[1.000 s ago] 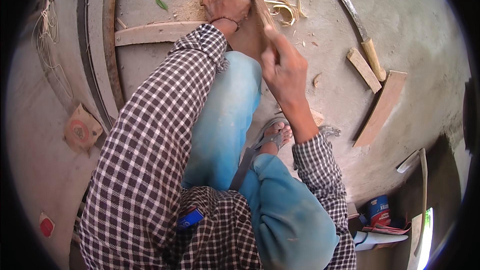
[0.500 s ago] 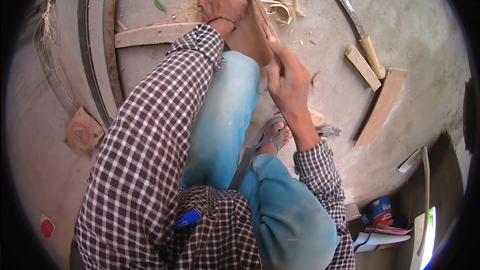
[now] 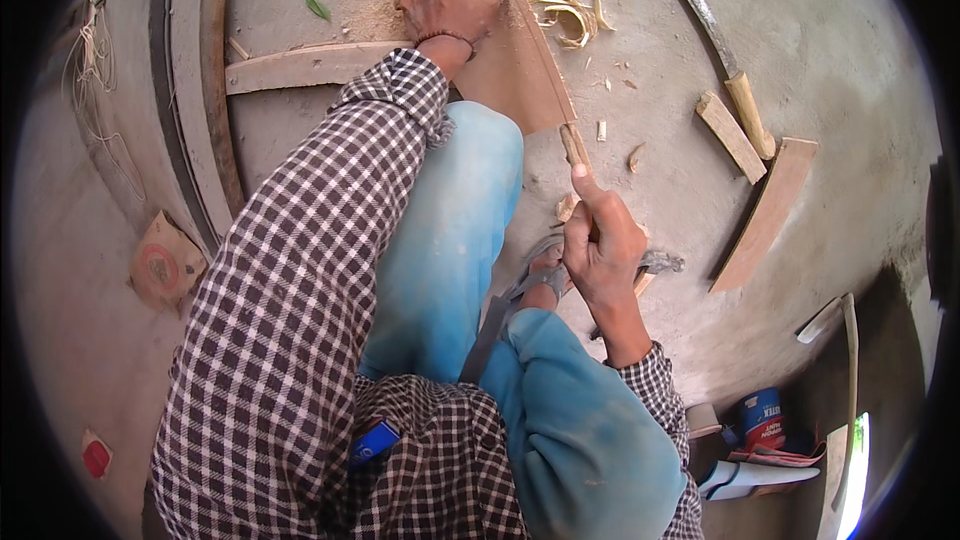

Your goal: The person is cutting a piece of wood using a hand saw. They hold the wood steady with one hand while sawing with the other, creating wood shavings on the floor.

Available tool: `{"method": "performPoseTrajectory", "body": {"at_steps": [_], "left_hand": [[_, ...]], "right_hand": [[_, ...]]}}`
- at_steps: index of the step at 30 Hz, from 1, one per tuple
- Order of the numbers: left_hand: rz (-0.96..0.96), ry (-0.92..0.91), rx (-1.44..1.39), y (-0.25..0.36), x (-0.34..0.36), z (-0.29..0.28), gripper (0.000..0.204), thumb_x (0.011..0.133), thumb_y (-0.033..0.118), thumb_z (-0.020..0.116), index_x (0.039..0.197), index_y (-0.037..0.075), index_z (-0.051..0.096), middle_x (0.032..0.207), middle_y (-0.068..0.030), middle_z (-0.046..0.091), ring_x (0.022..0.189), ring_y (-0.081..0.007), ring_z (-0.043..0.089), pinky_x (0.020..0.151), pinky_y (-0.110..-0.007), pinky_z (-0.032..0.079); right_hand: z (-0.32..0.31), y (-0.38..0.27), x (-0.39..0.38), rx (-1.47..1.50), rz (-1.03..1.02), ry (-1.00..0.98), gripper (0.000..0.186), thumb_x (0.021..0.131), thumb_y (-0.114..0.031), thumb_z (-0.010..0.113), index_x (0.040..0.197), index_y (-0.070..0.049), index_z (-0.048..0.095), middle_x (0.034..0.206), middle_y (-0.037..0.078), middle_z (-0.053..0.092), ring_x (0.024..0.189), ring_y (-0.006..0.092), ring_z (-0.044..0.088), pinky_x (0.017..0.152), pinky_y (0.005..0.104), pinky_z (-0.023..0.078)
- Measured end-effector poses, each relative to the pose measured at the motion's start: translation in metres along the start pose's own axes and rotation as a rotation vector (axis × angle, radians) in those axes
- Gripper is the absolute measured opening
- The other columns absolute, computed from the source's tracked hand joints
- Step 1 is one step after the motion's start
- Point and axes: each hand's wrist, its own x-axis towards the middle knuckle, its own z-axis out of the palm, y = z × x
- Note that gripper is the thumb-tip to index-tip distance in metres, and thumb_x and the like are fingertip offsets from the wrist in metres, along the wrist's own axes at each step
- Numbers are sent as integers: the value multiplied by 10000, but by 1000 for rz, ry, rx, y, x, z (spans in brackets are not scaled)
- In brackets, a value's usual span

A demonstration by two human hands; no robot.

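My right hand (image 3: pixel 605 250) is wrapped around the thin wooden handle of a handsaw (image 3: pixel 530 85), thumb laid along the handle. The saw's broad brown blade slants away from me toward the far edge, beside my bent knee. My left hand (image 3: pixel 450 2) is closed and pressed down just left of the blade's far part; what lies under its fingers is hidden. A curved wooden strip (image 3: pixel 310 67) runs from the left toward my left wrist and passes out of sight behind my sleeve. Sawdust (image 3: pixel 375 18) lies beside my left hand.
Wood shavings (image 3: pixel 572 18) lie right of the blade. Farther right are a long curved blade with a wooden handle (image 3: pixel 745 110), a short wood block (image 3: pixel 730 137) and a flat board (image 3: pixel 768 215). A blue and red can (image 3: pixel 762 418) stands at the lower right.
My right hand has drawn the handsaw back toward me and slightly right, so the blade's near end and the handle now show. My left hand has stayed nearly in place.
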Motion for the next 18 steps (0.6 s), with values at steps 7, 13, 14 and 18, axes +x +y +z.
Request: {"method": "performPoseTrajectory", "body": {"at_steps": [7,13,14,18], "left_hand": [[29,-5,-17,-2,-2,7,401,1024,429,516,931,147,784,958,-46,755,1011,-277,619,946,-470,385],[27,-34,89,-4,-4,5,401,1026,421,513,926,144,786,933,-65,755,995,-286,624,922,-471,388],[32,-46,54,2,-11,8,402,1025,420,513,928,144,788,931,-67,756,996,-288,624,921,-471,388],[33,27,8,4,3,10,405,1025,417,513,904,143,785,928,-72,756,1002,-295,627,918,-475,388]], "right_hand": [[44,7,79,29,-181,171,621,821,14,664,1418,-158,643,746,87,573,611,206,597,561,353,509],[0,0,13,-32,9,-5,529,859,-6,667,1370,-141,660,772,108,598,624,250,609,594,366,520],[9,2,26,-37,-25,29,557,851,-2,663,1389,-144,652,769,108,594,624,245,610,592,369,519],[38,7,85,-24,-153,128,607,838,0,660,1426,-149,635,755,104,574,617,229,600,572,373,512]]}}
